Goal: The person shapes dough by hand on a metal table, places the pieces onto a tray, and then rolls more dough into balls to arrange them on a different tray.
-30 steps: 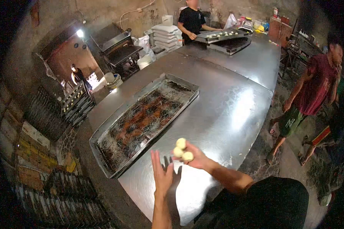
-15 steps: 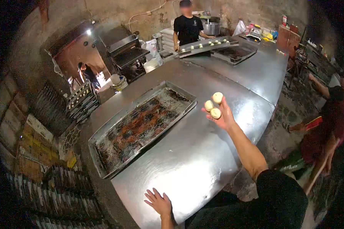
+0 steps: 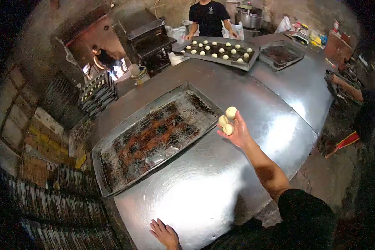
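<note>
Three pale, round dough balls (image 3: pixel 231 112) rest in my right hand (image 3: pixel 239 132), its fingers curled around them. That hand is held above the metal table (image 3: pixel 187 183), just off the right corner of a large baking tray (image 3: pixel 125 188). The tray's bottom is dark and rust-brown, with no dough on it. My left hand (image 3: pixel 166 234) lies flat near the table's front edge, fingers spread, holding nothing.
Across the table a person (image 3: pixel 209 18) in a black shirt stands at a tray of dough balls (image 3: pixel 216 63). Beside it lies another dark tray (image 3: pixel 281 56). Stacked trays (image 3: pixel 98 93) stand at left. A second person (image 3: pixel 106 58) bends near the doorway. Someone else stands at far right.
My right hand has shifted slightly left and down with the dough balls, toward the tray's corner. The far tray of dough balls now tilts more into view. My left hand appears lower.
</note>
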A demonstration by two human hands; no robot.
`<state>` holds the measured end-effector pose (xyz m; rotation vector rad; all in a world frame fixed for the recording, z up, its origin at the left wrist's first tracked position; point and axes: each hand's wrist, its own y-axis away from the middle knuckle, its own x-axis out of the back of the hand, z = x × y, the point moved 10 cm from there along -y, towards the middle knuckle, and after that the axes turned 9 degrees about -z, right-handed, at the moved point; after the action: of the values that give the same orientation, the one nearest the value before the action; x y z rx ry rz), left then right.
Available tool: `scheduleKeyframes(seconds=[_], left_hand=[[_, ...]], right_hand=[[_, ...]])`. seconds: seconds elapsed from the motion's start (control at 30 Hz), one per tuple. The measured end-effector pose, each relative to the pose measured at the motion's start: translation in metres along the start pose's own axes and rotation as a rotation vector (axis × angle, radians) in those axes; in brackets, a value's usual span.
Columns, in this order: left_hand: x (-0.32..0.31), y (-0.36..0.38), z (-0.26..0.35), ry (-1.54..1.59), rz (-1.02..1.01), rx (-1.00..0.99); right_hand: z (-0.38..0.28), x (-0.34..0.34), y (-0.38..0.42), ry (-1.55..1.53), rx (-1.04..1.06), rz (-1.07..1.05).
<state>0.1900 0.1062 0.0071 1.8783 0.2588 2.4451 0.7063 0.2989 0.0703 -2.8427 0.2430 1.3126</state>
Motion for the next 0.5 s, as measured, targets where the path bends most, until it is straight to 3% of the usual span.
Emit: scheduleKeyframes(seconds=[0.13, 0.2, 0.27, 0.37, 0.4, 0.5], left_hand=[[0.003, -0.002, 0.007, 0.016, -0.028, 0.022], [-0.003, -0.003, 0.0, 0.005, -0.03, 0.024], [0.011, -0.001, 0.012, -0.092, 0.2, -0.194], [-0.008, -0.006, -0.003, 0.039, 0.003, -0.129], [-0.012, -0.007, -0.006, 0.035, -0.001, -0.126], [-0.016, -0.009, -0.001, 0.012, 0.041, -0.127]], right_hand=[[0.018, 0.0, -0.034, -0.023, -0.096, -0.006], [0.003, -0.006, -0.063, -0.001, -0.046, -0.08], [-0.027, -0.008, -0.092, 0.077, 0.012, -0.094], [-0.086, -0.003, -0.136, 0.153, 0.116, -0.028], [-0.106, 0.002, -0.156, 0.169, 0.176, -0.106], [-0.155, 0.013, -0.173, 0.541, 0.194, 0.127]])
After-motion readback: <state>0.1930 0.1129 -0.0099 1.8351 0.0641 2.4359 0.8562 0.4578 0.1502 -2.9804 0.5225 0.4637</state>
